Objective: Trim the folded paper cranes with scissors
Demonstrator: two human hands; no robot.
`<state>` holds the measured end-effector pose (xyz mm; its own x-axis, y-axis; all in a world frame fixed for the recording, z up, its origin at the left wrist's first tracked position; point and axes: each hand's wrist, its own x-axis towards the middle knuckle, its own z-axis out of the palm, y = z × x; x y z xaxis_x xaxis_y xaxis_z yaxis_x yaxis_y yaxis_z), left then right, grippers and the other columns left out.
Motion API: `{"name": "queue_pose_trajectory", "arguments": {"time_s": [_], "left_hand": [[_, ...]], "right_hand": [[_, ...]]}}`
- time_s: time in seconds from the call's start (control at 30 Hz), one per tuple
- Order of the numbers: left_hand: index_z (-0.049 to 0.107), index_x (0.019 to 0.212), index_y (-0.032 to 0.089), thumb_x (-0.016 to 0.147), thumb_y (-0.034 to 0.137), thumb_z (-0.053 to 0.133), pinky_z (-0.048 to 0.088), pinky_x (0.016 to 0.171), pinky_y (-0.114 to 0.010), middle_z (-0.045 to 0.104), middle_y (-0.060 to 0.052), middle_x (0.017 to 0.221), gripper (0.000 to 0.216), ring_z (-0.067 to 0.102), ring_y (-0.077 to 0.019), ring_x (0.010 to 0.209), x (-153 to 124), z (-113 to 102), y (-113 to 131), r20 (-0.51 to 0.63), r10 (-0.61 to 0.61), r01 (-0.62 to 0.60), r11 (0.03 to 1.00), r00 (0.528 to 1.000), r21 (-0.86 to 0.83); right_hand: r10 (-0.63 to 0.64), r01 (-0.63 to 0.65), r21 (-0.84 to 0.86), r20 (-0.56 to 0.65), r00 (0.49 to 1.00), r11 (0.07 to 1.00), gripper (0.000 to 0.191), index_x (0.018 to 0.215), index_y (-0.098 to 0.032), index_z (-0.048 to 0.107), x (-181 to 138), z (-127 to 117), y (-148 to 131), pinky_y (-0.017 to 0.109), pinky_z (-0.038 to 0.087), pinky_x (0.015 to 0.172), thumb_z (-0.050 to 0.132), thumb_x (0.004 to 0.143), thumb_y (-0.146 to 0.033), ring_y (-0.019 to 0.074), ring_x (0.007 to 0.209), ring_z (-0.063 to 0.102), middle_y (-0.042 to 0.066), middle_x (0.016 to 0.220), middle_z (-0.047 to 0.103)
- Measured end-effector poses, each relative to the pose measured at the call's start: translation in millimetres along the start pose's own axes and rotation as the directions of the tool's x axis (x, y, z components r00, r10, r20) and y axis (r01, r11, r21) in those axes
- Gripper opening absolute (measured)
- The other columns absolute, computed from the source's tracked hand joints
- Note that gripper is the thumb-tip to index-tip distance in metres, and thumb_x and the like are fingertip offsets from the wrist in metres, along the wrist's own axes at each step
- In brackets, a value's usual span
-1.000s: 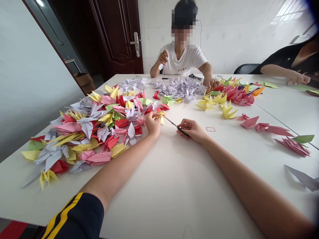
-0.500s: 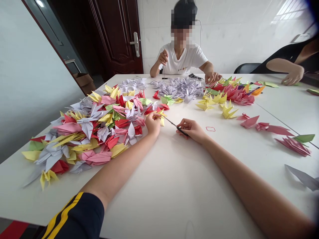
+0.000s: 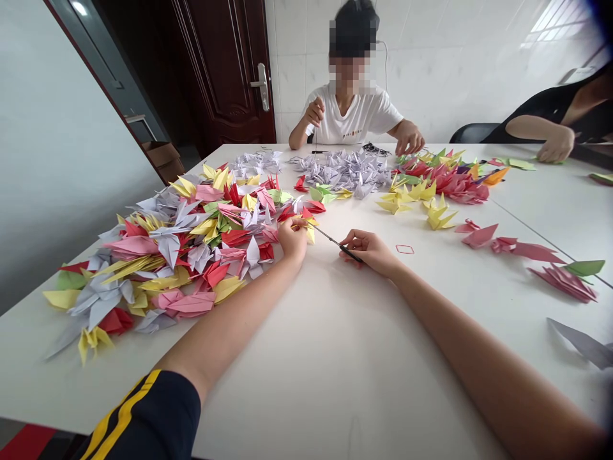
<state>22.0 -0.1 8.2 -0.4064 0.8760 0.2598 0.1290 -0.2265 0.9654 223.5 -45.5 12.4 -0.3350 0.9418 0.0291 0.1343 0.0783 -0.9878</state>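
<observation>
A thin, straight dark strand [image 3: 325,236] with a thicker black end piece [image 3: 351,253] spans the gap between my hands, above the white table. Whether it is a cord or a slim tool, I cannot tell. My left hand [image 3: 293,237] pinches its far end, beside the heap of folded paper cranes [image 3: 191,243]. A yellow paper crane [image 3: 311,235] is right by those fingertips. My right hand [image 3: 368,250] is closed round the black end piece, with a bit of pinkish red showing beneath the fingers.
Across the white table [image 3: 297,383] sits a person [image 3: 354,121] behind grey-white paper cranes [image 3: 347,169]. Pink and red cranes [image 3: 454,182] lie to the right, with yellow ones [image 3: 438,214] nearer. Another person's hand [image 3: 555,145] rests at the far right.
My hands and the dark strand stay nearly still. The person opposite has raised one hand slightly off the coloured cranes. The hand at far right has shifted a little left and down.
</observation>
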Motion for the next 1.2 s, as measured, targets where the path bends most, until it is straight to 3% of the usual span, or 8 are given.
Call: {"name": "queue_pose_trajectory", "arguments": {"time_s": [0.33,0.83,1.0,1.2], "left_hand": [[0.055,0.071,0.019,0.064,0.006,0.058,0.05,0.071,-0.028,0.064,-0.002,0.076,0.015,0.064,-0.0174,0.075,5.4,-1.2,-5.9,-0.058,-0.099,0.091,0.988,0.993,-0.127],[0.054,0.061,0.018,0.061,-0.004,0.055,0.052,0.081,-0.031,0.068,-0.002,0.076,0.023,0.066,-0.0195,0.084,1.3,0.5,-0.2,-0.006,-0.006,0.006,0.999,1.0,-0.053],[0.055,0.059,0.019,0.059,-0.005,0.051,0.051,0.081,-0.031,0.065,-0.001,0.07,0.024,0.065,-0.0189,0.081,1.3,0.5,-2.6,-0.009,0.028,-0.027,1.0,1.0,0.012],[0.054,0.059,0.019,0.058,-0.005,0.051,0.053,0.079,-0.029,0.063,0.0,0.07,0.025,0.065,-0.0171,0.079,0.6,0.8,-1.8,-0.011,0.029,-0.03,0.999,1.0,-0.031]], "right_hand": [[0.022,-0.025,0.037,0.082,0.996,0.999,0.038,0.078,-0.019,0.059,-0.5,-5.3,-1.5,0.021,0.039,0.04,0.083,0.07,-0.047,0.0091,0.042,0.052,0.0,0.062,0.067],[0.039,-0.04,0.012,0.067,0.997,0.999,0.04,0.077,-0.019,0.057,0.0,-3.8,-2.2,0.021,0.034,0.04,0.082,0.071,-0.05,0.0093,0.041,0.052,0.001,0.062,0.068],[0.037,-0.035,-0.019,0.065,0.997,0.999,0.039,0.08,-0.019,0.059,0.4,-4.9,-0.4,0.021,0.038,0.042,0.082,0.071,-0.05,0.0088,0.043,0.053,0.001,0.065,0.069],[0.042,-0.042,-0.001,0.064,0.997,0.999,0.039,0.081,-0.02,0.06,-1.1,-6.0,-0.6,0.021,0.038,0.041,0.082,0.071,-0.05,0.0087,0.043,0.052,0.001,0.065,0.069]]}}
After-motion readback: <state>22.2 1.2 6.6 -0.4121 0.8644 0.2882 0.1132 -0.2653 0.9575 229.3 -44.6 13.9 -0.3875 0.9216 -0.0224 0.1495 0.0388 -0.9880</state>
